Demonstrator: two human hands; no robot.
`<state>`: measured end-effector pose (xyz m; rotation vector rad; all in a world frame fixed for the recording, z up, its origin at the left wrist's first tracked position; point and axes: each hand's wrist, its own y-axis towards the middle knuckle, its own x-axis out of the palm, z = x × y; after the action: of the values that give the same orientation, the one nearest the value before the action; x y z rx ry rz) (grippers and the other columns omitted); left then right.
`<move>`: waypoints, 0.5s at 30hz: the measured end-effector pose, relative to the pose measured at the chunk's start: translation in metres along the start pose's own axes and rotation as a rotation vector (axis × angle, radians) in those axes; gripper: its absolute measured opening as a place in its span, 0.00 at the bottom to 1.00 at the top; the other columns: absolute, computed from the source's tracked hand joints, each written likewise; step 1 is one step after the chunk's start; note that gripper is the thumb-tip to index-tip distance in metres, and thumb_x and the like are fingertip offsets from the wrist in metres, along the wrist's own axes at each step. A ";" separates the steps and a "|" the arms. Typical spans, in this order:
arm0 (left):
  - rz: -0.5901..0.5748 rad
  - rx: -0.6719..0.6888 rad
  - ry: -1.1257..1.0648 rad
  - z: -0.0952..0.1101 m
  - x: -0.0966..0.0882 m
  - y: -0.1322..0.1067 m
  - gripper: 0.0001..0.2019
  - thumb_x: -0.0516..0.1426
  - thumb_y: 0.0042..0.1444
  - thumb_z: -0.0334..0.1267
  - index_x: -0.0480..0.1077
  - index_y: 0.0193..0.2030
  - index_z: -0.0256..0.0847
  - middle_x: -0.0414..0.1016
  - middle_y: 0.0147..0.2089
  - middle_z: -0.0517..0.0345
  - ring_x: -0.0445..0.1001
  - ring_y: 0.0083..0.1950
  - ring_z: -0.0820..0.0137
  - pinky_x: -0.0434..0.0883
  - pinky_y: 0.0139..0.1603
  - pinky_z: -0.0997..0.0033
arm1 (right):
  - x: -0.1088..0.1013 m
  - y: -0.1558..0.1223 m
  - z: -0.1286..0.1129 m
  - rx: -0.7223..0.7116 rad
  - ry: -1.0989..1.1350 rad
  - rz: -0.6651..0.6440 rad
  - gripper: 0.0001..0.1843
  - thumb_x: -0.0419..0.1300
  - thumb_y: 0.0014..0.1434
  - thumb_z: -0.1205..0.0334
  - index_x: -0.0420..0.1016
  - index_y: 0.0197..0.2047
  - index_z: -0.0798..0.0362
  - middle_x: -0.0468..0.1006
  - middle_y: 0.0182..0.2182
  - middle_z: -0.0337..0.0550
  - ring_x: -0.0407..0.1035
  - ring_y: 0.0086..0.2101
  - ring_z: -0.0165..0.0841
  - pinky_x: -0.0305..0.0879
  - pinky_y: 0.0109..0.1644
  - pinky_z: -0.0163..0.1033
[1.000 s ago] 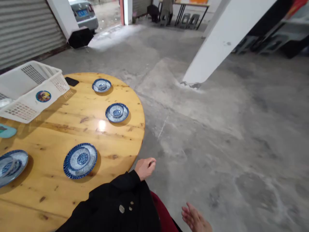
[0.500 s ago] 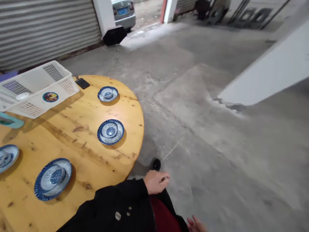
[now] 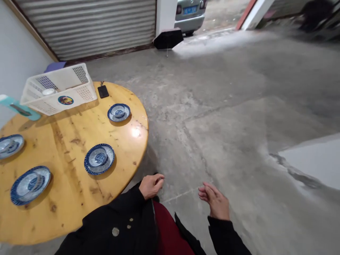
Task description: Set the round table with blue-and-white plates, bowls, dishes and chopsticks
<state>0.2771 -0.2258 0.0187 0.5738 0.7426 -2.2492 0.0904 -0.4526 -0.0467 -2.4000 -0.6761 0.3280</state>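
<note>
My left hand (image 3: 151, 186) hovers beside the near right edge of a round wooden table (image 3: 71, 198), fingers loosely bent, with a gap at the thumb and nothing seen in it. Out over the floor, my right hand (image 3: 216, 202) has its fingers half extended and holds nothing visible. Nearest to my left hand on the table is a blue-and-white plate (image 3: 108, 164) with a small bowl (image 3: 98, 157) on it. Similar settings are a farther plate (image 3: 119, 112), a front-left plate (image 3: 30, 185) and a plate at the left edge (image 3: 11, 146).
A white plastic basket (image 3: 53, 104) with a white dish inside stands at the table's back, beside a black phone-like item (image 3: 103, 91) and a teal object (image 3: 26, 111). An open black umbrella (image 3: 168, 39) lies by the shutter (image 3: 101, 28). A white pillar (image 3: 316, 161) rises at right.
The view has swung left, so table and basket show more fully. My right hand has come up into view from the bottom edge. The plates keep their places on the table.
</note>
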 end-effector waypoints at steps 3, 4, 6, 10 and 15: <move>0.001 -0.014 -0.011 0.014 0.006 0.053 0.17 0.49 0.62 0.41 0.77 0.48 0.43 0.81 0.32 0.61 0.77 0.33 0.71 0.68 0.36 0.76 | 0.007 0.044 -0.029 0.015 -0.021 -0.002 0.22 0.65 0.58 0.50 0.75 0.54 0.47 0.79 0.40 0.50 0.73 0.43 0.48 0.76 0.39 0.55; 0.002 -0.007 -0.015 0.020 0.008 0.074 0.17 0.49 0.62 0.41 0.77 0.48 0.43 0.81 0.32 0.61 0.77 0.33 0.71 0.68 0.36 0.76 | 0.012 0.059 -0.041 0.019 -0.030 -0.003 0.22 0.66 0.57 0.50 0.76 0.54 0.46 0.79 0.39 0.50 0.73 0.42 0.48 0.76 0.39 0.55; 0.004 0.015 -0.028 0.034 0.008 0.121 0.17 0.49 0.62 0.40 0.77 0.49 0.43 0.81 0.32 0.61 0.77 0.34 0.71 0.68 0.37 0.76 | 0.026 0.090 -0.068 0.023 -0.052 -0.008 0.21 0.63 0.61 0.51 0.74 0.55 0.49 0.78 0.45 0.49 0.73 0.44 0.44 0.75 0.43 0.52; 0.039 0.037 -0.057 0.068 -0.005 0.219 0.17 0.49 0.62 0.40 0.77 0.50 0.42 0.81 0.33 0.60 0.77 0.34 0.71 0.68 0.39 0.75 | 0.053 0.146 -0.124 0.020 -0.122 -0.052 0.21 0.60 0.65 0.53 0.70 0.57 0.56 0.74 0.52 0.49 0.73 0.46 0.37 0.73 0.49 0.48; 0.078 0.042 -0.077 0.104 -0.032 0.315 0.18 0.50 0.61 0.39 0.77 0.51 0.41 0.82 0.34 0.58 0.78 0.36 0.69 0.68 0.39 0.74 | 0.064 0.213 -0.174 0.193 -0.129 -0.105 0.32 0.74 0.32 0.43 0.78 0.38 0.54 0.81 0.29 0.46 0.77 0.31 0.43 0.78 0.37 0.48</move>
<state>0.5077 -0.4669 0.0066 0.5238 0.6255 -2.2056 0.2935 -0.6493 -0.0480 -2.1656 -0.7879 0.4848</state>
